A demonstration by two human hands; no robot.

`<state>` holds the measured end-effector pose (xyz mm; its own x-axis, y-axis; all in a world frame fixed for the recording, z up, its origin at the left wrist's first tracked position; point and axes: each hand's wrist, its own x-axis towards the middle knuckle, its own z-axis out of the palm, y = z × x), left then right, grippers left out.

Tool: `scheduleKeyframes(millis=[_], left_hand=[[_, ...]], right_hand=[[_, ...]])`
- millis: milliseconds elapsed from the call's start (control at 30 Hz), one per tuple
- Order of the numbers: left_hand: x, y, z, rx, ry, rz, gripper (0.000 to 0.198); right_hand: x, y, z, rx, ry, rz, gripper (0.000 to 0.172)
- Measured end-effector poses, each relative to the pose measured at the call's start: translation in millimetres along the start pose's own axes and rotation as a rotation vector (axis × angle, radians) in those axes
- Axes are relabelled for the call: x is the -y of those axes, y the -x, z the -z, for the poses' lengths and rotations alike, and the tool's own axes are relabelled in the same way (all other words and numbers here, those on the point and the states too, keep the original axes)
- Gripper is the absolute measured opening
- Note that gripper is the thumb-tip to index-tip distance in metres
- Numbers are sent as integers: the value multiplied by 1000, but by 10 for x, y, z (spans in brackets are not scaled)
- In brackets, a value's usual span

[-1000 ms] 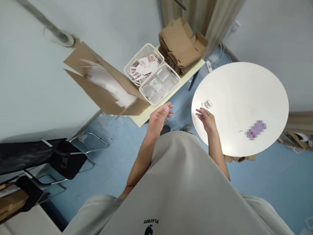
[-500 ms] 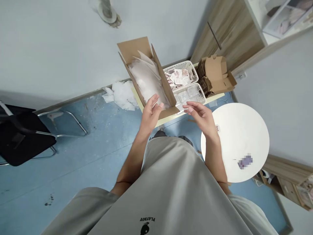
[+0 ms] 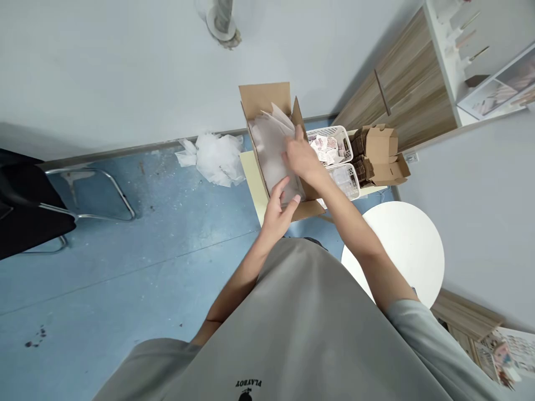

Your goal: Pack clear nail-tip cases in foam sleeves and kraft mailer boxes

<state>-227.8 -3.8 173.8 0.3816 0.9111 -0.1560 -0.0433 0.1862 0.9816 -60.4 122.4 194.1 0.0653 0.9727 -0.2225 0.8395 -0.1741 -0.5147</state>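
Note:
A tall brown cardboard box point(image 3: 264, 96) stands with its flaps up, filled with translucent white sheets or thin bags point(image 3: 270, 146); their exact kind cannot be told. My left hand point(image 3: 279, 214) is at the box's near end, thumb and fingers spread, holding nothing visible. Over the right side of the box, my right hand point(image 3: 301, 157) reaches in above the white sheets. Its fingers bend downward and are partly hidden and blurred, so any grip on a sheet does not show.
Right of the box stand a white basket point(image 3: 348, 146) of printed packets and another basket point(image 3: 355, 189) with clear plastic pieces. Beyond are folded brown cartons point(image 3: 380, 153). A round white table point(image 3: 409, 245) is at right, a white plastic bag point(image 3: 217, 159) on the floor, and a black chair point(image 3: 37, 206) at left.
My right hand has moved forward and left, from beside the box to over the white sheets. My left hand stays near the box's near end. The camera view has shifted.

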Motion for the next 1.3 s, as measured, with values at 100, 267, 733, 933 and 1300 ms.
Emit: scheduleKeyframes(millis=[100, 267, 733, 933, 1300], left_hand=[[-41, 19, 2, 29, -5, -22, 64], [-107, 29, 38, 44, -31, -14, 62], [-518, -174, -503, 158, 258, 145, 100], [-410, -73, -1106, 252, 84, 195, 116], [572, 295, -2677, 572, -39, 252, 63]], right_hand=[[-102, -414, -110, -77, -5, -79, 42], [-67, -413, 151, -145, -71, -60, 40], [-214, 2416, 1079, -855, -548, -102, 23], [-989, 3425, 794, -1132, -671, -397, 34], [-2578, 5189, 176, -1333, -951, -697, 46]])
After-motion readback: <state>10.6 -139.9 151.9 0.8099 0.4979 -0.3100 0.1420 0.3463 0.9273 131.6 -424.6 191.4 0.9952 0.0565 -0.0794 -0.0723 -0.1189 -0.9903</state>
